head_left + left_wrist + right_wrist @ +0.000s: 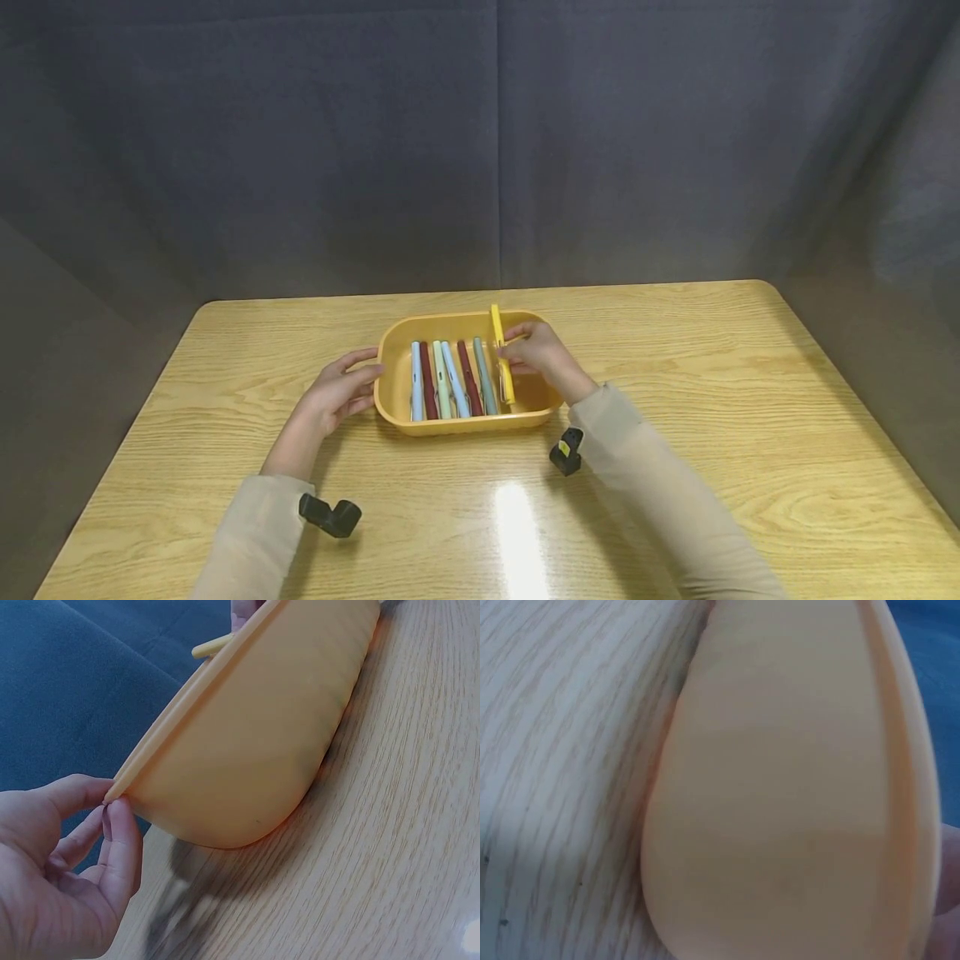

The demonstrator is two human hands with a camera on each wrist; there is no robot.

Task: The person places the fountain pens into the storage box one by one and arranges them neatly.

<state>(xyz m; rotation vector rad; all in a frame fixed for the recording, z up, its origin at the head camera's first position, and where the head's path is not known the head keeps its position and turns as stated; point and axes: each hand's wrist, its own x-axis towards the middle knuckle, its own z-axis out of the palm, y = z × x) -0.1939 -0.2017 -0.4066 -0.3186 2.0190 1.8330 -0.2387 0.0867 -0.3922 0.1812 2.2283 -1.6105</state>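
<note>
A yellow-orange plastic basket (465, 428) with rounded corners stands on the table. My left hand (341, 392) pinches its left rim between thumb and fingers, as the left wrist view also shows (75, 862). Over the right part of the basket, my right hand (546, 358) holds a yellow pen (496, 323) slanting lengthwise, its far end above the back rim. Side by side inside lie a light blue pen (417, 375), a dark red pen (427, 375), a pale green pen (441, 375), a second light blue pen (454, 379), a second dark red pen (469, 379) and a grey-green pen (484, 375).
The wooden table (750, 400) extends to both sides of the basket. Dark curtains (360, 167) hang behind and beside it. Each sleeve carries a black camera mount, the left mount (330, 515) and the right mount (566, 452) both low over the tabletop.
</note>
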